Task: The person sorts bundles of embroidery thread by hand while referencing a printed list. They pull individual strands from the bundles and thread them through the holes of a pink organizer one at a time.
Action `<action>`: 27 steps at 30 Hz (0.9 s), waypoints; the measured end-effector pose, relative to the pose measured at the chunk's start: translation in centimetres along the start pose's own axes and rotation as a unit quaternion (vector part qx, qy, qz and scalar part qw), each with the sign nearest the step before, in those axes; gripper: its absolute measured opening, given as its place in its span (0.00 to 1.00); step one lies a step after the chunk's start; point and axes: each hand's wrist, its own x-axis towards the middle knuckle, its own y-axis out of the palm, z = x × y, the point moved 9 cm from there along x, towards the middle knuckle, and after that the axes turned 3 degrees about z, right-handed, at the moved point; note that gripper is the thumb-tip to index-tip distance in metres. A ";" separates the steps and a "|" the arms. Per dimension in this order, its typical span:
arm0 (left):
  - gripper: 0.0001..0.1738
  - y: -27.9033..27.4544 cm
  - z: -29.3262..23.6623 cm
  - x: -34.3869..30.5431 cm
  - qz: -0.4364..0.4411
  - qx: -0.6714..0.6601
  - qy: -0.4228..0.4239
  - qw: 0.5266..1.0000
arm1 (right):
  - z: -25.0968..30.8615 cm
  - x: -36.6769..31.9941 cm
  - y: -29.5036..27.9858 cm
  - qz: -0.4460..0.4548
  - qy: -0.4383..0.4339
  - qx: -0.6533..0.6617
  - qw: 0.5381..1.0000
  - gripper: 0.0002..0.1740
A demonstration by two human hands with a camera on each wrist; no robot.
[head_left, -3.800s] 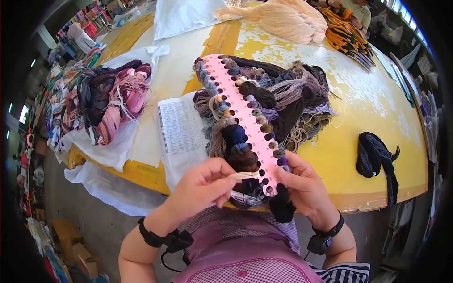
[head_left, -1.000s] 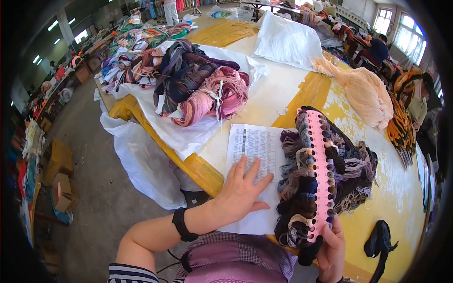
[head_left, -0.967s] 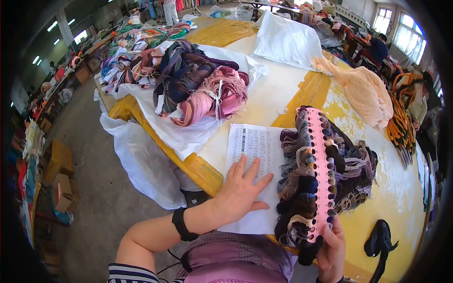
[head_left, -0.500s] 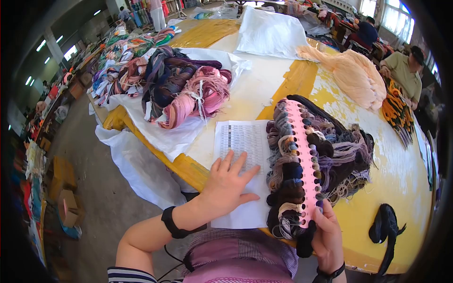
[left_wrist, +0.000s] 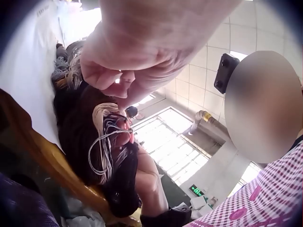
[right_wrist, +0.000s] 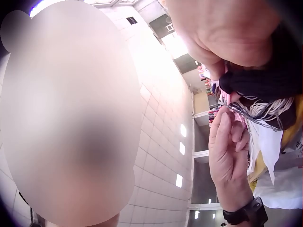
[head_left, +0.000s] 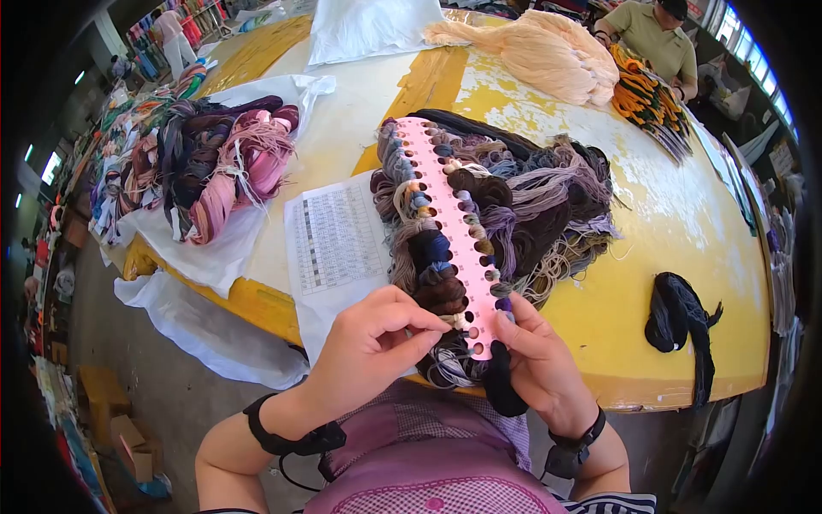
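Observation:
A long pink card with holes along both edges carries looped yarn in greys, browns, blues and cream. Near its lower end my left hand pinches thumb and forefinger together at the cream yarn. My right hand grips the card's lower right edge, thumb on top, beside a black yarn loop. In the left wrist view, cream and grey strands hang below the left hand. The right wrist view shows the left hand's fingertips at grey strands.
A printed sheet lies left of the card. Pink and dark skeins sit on white plastic at the left, peach yarn at the back. A black skein lies at the right; a person stands at the back right.
My left hand has left the printed sheet and moved right to the yarn at the card's lower end. My right hand still holds the card. The head view has shifted.

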 end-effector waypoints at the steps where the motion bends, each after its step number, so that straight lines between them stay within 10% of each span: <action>1: 0.07 0.4 0.3 0.1 0.015 0.011 -0.010 1.000 | 0.0 0.0 -0.1 0.000 0.000 0.001 1.000 0.23; 14: 0.12 3.3 4.1 -0.2 0.090 -0.227 -0.179 0.953 | 0.0 0.0 0.2 -0.027 -0.001 -0.021 0.999 0.20; 27: 0.11 3.7 5.2 0.2 0.096 -0.209 -0.087 0.969 | 0.0 -0.1 0.0 -0.039 -0.049 -0.079 0.995 0.22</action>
